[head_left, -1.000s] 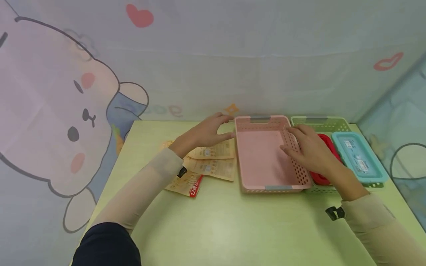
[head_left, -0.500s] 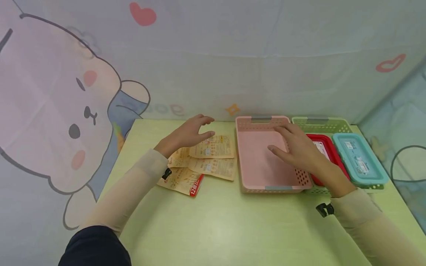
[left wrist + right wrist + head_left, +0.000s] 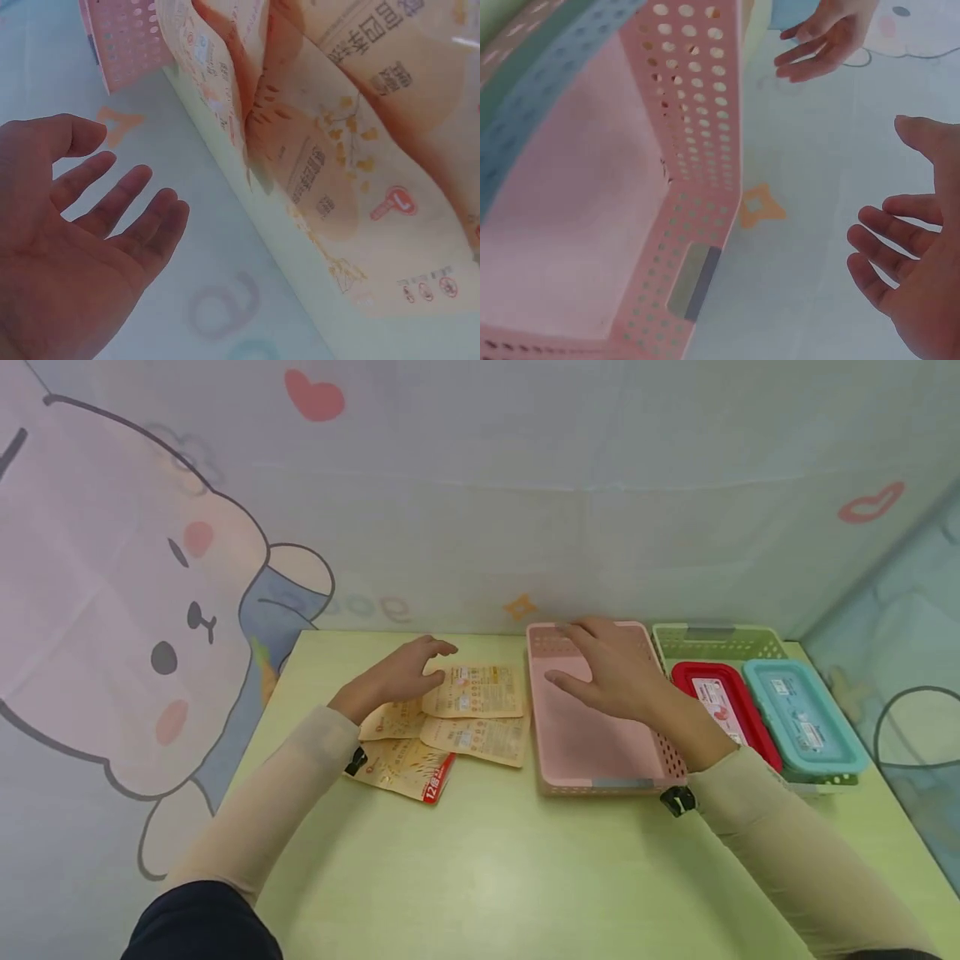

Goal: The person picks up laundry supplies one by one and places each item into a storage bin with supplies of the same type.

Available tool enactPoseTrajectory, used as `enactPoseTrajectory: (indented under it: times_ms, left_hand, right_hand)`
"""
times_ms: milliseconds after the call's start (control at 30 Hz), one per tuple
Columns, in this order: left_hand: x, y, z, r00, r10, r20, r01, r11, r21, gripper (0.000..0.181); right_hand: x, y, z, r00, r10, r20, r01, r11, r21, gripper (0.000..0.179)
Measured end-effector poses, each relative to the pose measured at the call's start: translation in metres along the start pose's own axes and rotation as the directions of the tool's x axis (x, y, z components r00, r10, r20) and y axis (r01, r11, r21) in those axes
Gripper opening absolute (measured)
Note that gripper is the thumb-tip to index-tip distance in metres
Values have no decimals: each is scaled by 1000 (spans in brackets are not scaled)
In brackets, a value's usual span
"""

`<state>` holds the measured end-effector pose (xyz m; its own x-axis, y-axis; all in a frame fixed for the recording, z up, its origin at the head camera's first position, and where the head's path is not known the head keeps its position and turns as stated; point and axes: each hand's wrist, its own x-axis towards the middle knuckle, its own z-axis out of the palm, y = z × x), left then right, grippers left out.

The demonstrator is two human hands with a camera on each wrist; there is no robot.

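Beige packets (image 3: pixel 476 693) overlap on table (image 3: pixel 480 852), left of pink basket (image 3: pixel 600 752). "12倍" legible on one red corner (image 3: pixel 437 779); finer print too small. Left hand (image 3: pixel 392 673) near packets, right hand (image 3: pixel 622 670) above basket; both grips wide. Green basket (image 3: pixel 686 651) alongside holds red box (image 3: pixel 723 706), teal box (image 3: pixel 806 714).

Pale green table (image 3: pixel 450 835), soft glare (image 3: pixel 480 877) on top. Printed cloth (image 3: pixel 480 543) hangs behind the far edge: red hearts (image 3: pixel 315 397), orange star (image 3: pixel 512 607), cartoon animal (image 3: pixel 210 668) past the left edge. Bluish cloth (image 3: pixel 915 635) beyond the right edge, dark curved line (image 3: pixel 915 767) there.
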<state>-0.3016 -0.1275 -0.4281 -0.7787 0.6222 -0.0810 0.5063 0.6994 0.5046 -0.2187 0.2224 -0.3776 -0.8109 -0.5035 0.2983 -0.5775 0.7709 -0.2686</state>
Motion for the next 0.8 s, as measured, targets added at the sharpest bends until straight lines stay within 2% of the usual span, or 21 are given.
enactPoseTrajectory:
  times_ms: [167,400,500,633,800]
  left_hand:
    - [1,-5,5,999,-36,-1,36,996,83,53]
    - [-4,-19,9,994,-101,-28,105,966,235,54]
    - [-4,-31,12,996,-79,-51,90,952,293,54]
    - [-2,-47,15,997,-32,-74,59,917,395,53]
    - [-5,-59,19,998,-22,-53,44,884,465,52]
  right_hand:
    - [17,-10,2,999,3,37,-2,1000,-15,70]
    - [40,-18,3,996,-34,77,36,999,-33,75]
    - [48,-20,5,995,-34,92,37,999,-38,77]
    - [59,-23,12,991,-23,131,28,999,-38,78]
    - [76,-30,24,982,-13,191,27,997,-73,79]
